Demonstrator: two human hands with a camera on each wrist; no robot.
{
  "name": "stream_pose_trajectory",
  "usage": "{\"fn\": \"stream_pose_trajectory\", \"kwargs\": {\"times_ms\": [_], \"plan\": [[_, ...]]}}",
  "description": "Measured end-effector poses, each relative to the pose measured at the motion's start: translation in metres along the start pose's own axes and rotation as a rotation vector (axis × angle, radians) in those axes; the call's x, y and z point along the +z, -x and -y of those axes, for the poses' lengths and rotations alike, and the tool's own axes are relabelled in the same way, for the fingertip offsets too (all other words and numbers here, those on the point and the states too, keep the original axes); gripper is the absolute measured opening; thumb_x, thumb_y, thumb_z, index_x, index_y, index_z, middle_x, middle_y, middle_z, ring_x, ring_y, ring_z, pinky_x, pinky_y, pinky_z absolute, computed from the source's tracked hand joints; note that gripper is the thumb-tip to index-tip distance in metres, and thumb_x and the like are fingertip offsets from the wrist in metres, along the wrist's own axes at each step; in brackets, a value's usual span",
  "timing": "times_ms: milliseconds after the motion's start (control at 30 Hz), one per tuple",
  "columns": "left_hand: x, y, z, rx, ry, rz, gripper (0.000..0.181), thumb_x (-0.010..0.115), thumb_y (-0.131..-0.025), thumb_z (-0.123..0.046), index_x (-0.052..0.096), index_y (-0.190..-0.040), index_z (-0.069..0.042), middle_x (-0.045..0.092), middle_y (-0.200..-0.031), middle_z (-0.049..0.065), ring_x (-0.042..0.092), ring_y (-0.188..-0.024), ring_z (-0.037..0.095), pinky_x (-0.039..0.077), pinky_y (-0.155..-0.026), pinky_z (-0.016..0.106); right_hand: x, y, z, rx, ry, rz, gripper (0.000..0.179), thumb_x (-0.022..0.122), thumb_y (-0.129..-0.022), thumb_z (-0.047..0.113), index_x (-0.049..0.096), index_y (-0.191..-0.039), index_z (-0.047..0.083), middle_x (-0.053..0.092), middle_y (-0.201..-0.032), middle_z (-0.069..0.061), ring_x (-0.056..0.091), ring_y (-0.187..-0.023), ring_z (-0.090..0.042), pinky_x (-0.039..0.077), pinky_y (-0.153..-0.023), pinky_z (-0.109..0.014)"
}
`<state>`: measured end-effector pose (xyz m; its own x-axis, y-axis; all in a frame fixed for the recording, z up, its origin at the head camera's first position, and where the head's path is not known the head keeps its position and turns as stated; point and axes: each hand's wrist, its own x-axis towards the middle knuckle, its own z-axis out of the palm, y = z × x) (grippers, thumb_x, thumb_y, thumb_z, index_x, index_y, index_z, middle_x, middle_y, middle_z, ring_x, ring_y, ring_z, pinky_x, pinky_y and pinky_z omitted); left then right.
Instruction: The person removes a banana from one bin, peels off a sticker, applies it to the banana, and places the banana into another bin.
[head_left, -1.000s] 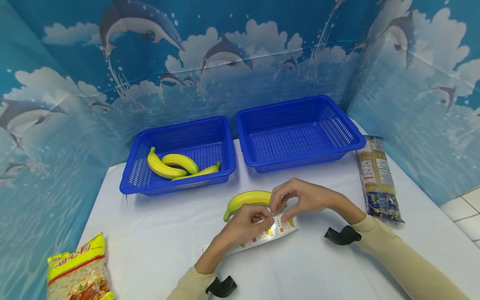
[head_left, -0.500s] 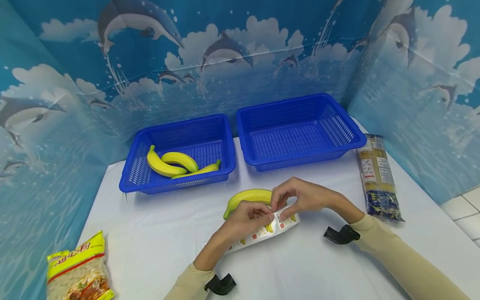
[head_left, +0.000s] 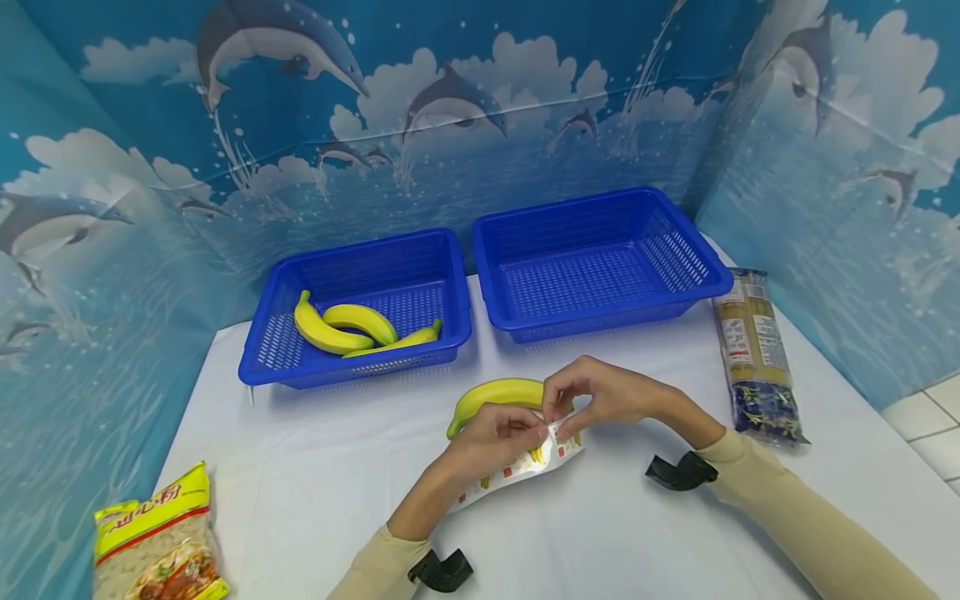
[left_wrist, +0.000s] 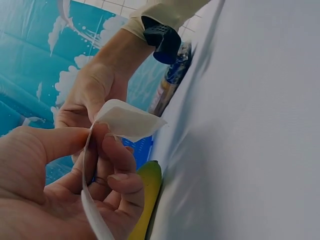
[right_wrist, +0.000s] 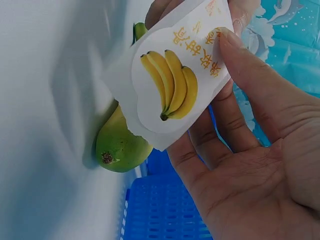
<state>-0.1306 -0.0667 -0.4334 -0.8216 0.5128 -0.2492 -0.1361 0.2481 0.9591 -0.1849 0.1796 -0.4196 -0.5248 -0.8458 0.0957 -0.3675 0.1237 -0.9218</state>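
Note:
In the head view, both hands meet at a white strip of banana-print stickers (head_left: 525, 468) over the white table. My left hand (head_left: 491, 442) pinches the strip near its upper edge between thumb and fingers. The thumb and fingertips of my right hand (head_left: 600, 396) hold the strip's right part, close to the left fingertips. A large banana sticker (right_wrist: 170, 85) faces the right wrist view, its lower edge torn and uneven. The left wrist view shows the pale back of the strip's bent end (left_wrist: 131, 121). Just behind the hands lies a banana (head_left: 495, 396), partly covered by them.
A blue basket (head_left: 352, 260) with several bananas (head_left: 330, 329) stands at the back left. To its right is a second blue basket (head_left: 592, 321). A yellow-topped food bag (head_left: 157, 533) lies front left, and a long clear pack (head_left: 757, 354) lies at the right.
The strip's right end has bent down and drawn back leftward, and its left end no longer sticks out past the left wrist. The hands have barely moved.

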Motion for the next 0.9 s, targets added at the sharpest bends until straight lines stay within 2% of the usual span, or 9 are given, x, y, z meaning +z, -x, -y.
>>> {"fn": "stream_pose_trajectory", "kwargs": {"times_ms": [367, 567, 767, 900], "plan": [[0.001, -0.0008, 0.0021, -0.019, 0.05, 0.011, 0.02, 0.072, -0.104, -0.015, 0.079, -0.113, 0.001, 0.074, -0.098, -0.003, 0.061, -0.087, 0.009, 0.049, -0.075, 0.019, 0.0, -0.0003, -0.0003, 0.007, -0.026, 0.015, 0.017, 0.089, -0.088, 0.005, 0.076, -0.099, 0.006, 0.075, -0.093, -0.007, 0.069, -0.09, -0.018, 0.064, -0.088, -0.037], [0.0028, -0.0001, 0.0018, -0.031, 0.045, 0.005, 0.019, 0.072, -0.104, -0.016, 0.08, -0.112, -0.001, 0.075, -0.099, -0.002, 0.063, -0.085, 0.009, 0.049, -0.073, 0.02, -0.0002, 0.0001, -0.0007, 0.023, -0.016, 0.022, 0.016, 0.089, -0.088, 0.006, 0.076, -0.097, 0.006, 0.074, -0.091, -0.005, 0.068, -0.089, -0.014, 0.064, -0.087, -0.037], [-0.0002, -0.0012, 0.0038, -0.012, 0.064, 0.033, 0.021, 0.072, -0.104, -0.015, 0.079, -0.113, 0.002, 0.075, -0.097, -0.001, 0.063, -0.083, 0.009, 0.049, -0.071, 0.019, 0.0009, 0.0005, 0.001, 0.044, -0.019, 0.007, 0.017, 0.09, -0.087, 0.008, 0.076, -0.097, 0.007, 0.073, -0.091, -0.002, 0.067, -0.09, -0.016, 0.063, -0.087, -0.037], [-0.0014, -0.0014, 0.0042, -0.012, 0.092, 0.034, 0.021, 0.072, -0.104, -0.013, 0.078, -0.114, 0.004, 0.075, -0.096, -0.002, 0.063, -0.083, 0.009, 0.049, -0.071, 0.018, 0.0014, 0.0002, 0.0005, 0.027, -0.022, -0.002, 0.018, 0.09, -0.086, 0.006, 0.076, -0.098, 0.006, 0.074, -0.092, -0.004, 0.067, -0.09, -0.016, 0.064, -0.088, -0.037]]}}
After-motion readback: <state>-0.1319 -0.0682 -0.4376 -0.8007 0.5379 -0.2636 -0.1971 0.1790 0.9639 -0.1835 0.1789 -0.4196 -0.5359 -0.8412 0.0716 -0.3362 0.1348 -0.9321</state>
